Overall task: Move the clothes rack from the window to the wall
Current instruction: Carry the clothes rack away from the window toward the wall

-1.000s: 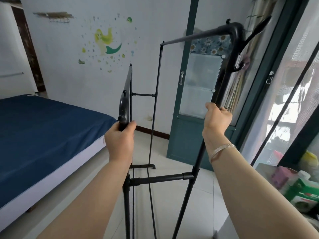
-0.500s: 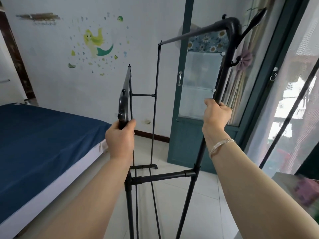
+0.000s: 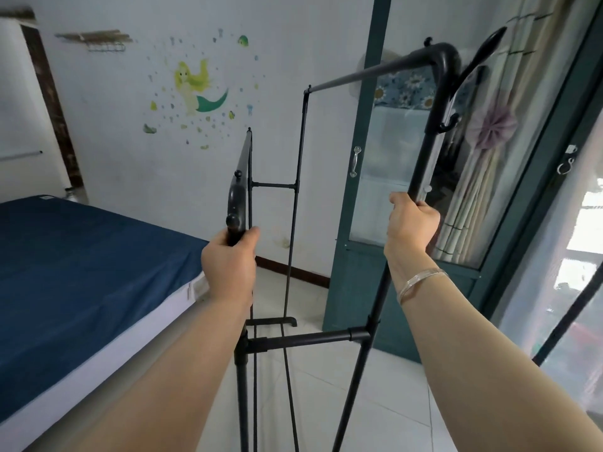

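A black metal clothes rack point(image 3: 306, 339) stands straight in front of me, empty, with two upright end frames and a long top rail running away from me. My left hand point(image 3: 230, 261) is closed around the near left post just below its knobbed cap. My right hand point(image 3: 411, 225) grips the taller right post at about chest height; a silver bangle sits on that wrist. The white wall point(image 3: 293, 60) with a mermaid sticker lies beyond the rack's far end. The window point(image 3: 580, 243) with a sheer screen is at my right.
A bed point(image 3: 81, 272) with a blue sheet fills the left side, its corner close to the rack's left post. A dark green glass-panelled door point(image 3: 359, 256) and bunched curtains point(image 3: 483, 177) stand right of the rack. White floor tiles point(image 3: 385, 415) lie below.
The view has swung left and back: the bottles and table at the lower right have dropped out of sight. Both hands keep the same grip on the rack posts.
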Tool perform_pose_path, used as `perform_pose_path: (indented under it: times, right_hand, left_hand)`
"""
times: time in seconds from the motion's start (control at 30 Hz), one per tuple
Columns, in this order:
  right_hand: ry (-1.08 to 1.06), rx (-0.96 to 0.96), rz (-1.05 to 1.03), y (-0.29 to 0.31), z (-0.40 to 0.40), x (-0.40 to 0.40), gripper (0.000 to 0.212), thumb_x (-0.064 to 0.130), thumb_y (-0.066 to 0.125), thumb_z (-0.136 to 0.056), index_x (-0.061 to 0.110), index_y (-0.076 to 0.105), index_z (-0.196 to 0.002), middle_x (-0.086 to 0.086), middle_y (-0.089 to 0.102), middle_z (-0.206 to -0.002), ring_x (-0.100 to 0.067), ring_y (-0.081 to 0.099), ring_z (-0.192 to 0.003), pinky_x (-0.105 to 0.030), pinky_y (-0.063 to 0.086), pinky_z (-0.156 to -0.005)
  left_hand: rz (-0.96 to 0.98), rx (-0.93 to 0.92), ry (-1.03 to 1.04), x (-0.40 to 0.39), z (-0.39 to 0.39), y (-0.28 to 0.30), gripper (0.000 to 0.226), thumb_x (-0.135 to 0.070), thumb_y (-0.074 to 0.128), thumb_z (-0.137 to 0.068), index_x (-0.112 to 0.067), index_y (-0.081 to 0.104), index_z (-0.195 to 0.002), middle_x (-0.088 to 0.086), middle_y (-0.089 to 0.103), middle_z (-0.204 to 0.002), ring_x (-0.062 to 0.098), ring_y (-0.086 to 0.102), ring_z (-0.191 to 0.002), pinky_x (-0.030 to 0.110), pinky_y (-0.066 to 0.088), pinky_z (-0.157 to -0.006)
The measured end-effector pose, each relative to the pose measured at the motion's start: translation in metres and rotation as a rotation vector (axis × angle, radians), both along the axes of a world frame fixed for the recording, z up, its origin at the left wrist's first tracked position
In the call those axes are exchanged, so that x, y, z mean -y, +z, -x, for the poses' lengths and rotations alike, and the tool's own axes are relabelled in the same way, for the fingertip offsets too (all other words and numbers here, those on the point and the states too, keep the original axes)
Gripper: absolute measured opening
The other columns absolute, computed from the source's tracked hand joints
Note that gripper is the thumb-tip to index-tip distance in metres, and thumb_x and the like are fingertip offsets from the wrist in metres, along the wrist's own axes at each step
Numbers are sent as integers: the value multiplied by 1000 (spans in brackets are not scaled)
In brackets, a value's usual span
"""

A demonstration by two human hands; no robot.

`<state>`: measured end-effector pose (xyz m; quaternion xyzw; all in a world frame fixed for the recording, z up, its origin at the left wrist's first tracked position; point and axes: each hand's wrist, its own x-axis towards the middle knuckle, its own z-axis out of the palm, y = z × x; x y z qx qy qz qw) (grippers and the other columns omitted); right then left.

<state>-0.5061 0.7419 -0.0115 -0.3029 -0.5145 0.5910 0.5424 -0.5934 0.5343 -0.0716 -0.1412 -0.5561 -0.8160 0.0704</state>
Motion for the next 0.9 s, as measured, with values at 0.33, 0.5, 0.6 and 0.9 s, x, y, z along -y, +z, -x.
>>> perform_pose_path:
  times: [0.33, 0.5, 0.6, 0.9]
  right_hand:
    - [52, 20, 6, 1, 72, -82, 35, 17, 62, -70, 21, 32, -51, 5, 35, -43, -15, 27, -43, -26, 25, -46]
    - [91, 8, 13, 1, 106, -106, 35, 15, 61, -70, 22, 35, -49, 13, 36, -33, -11, 28, -35, -23, 25, -43]
    - [88, 13, 21, 2, 129, -121, 37, 17, 62, -66, 22, 31, -47, 9, 32, -39, -15, 25, -41, -26, 23, -45]
    - [88, 34, 6, 3, 211, -162, 39, 20, 60, -60, 23, 24, -47, -2, 25, -55, -23, 21, -59, -36, 19, -53]
  left_hand:
    - [5, 24, 69, -74, 57, 2, 29, -28, 66, -68, -28, 54, -41, -11, 41, -42, 12, 36, -46, 27, 31, -46]
    - [-3, 22, 70, -97, 86, 3, 32, -23, 67, -71, -29, 56, -42, -11, 41, -42, 10, 36, -44, 25, 32, -43]
    - [-11, 13, 67, -113, 108, 3, 37, -17, 66, -74, -29, 55, -41, -12, 40, -41, 7, 35, -42, 21, 33, -41]
    - [9, 18, 113, -155, 188, 1, 31, -21, 66, -72, -20, 46, -49, -8, 40, -44, 10, 35, -46, 26, 32, -45]
